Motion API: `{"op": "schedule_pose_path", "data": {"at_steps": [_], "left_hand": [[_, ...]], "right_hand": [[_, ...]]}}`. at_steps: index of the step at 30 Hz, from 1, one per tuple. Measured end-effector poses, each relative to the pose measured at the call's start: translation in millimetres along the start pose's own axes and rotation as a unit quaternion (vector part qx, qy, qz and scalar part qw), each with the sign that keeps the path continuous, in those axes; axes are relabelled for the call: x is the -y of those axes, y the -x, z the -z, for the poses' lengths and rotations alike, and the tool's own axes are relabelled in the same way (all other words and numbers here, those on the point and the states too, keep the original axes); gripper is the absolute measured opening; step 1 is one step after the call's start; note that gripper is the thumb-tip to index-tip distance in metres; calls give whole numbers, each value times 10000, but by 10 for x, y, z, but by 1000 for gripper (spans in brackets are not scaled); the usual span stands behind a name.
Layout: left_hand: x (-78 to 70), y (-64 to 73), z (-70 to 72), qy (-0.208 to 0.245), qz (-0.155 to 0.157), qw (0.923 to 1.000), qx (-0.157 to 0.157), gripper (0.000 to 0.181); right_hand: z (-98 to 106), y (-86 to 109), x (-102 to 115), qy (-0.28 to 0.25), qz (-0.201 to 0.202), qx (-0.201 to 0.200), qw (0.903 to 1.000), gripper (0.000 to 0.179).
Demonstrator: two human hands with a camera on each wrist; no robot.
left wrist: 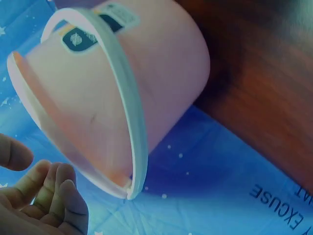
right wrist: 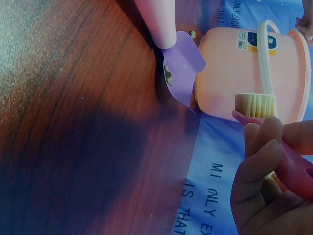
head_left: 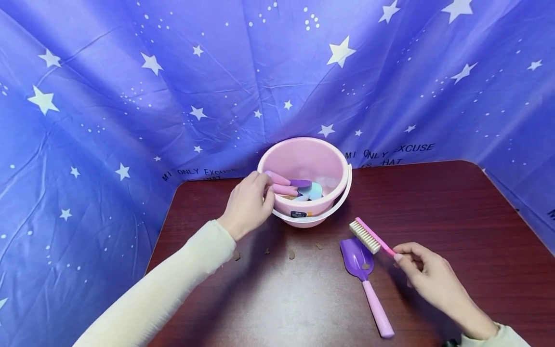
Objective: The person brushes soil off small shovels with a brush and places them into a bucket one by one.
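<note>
My left hand [head_left: 249, 202] is at the left rim of a pink bucket [head_left: 299, 210], beside the pink handles [head_left: 284, 189] of tools inside it. In the left wrist view the thumb stands apart from loosely bent fingers [left wrist: 44, 191], and nothing shows between them. My right hand [head_left: 433, 277] grips a pink-handled brush [head_left: 368, 236] with pale bristles, held over a purple scoop [head_left: 357, 258]. That scoop lies on the table, its pink handle towards me, with a small brown scrap [head_left: 365, 266] in its blade.
Several brown scraps [head_left: 291, 254] lie scattered on the dark wooden table [head_left: 277, 308] in front of the bucket. The bucket's white carrying handle [head_left: 347, 193] hangs down at its front. A blue star-patterned cloth [head_left: 243, 72] hangs behind the table.
</note>
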State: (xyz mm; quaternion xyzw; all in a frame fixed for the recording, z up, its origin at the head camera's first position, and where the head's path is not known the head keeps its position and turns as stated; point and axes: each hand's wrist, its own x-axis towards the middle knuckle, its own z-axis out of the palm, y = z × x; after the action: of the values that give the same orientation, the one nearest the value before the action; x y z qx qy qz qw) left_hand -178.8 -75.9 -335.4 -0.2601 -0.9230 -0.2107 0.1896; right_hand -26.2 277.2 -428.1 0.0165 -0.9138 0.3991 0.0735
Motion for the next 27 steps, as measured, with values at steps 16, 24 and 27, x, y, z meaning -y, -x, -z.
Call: {"op": "schedule_pose_path", "data": {"at_steps": [16, 24, 27], "left_hand": [[-239, 596, -236, 340, -403, 9983, 260, 8], [-412, 789, -396, 592, -373, 9964, 472, 11], [-451, 825, -456, 675, -377, 9960, 446, 11]], "right_hand": [[33, 8, -14, 149, 13, -171, 9997, 10], [38, 8, -7, 174, -23, -211, 9996, 10], [39, 9, -10, 188, -46, -218, 9996, 11]]}}
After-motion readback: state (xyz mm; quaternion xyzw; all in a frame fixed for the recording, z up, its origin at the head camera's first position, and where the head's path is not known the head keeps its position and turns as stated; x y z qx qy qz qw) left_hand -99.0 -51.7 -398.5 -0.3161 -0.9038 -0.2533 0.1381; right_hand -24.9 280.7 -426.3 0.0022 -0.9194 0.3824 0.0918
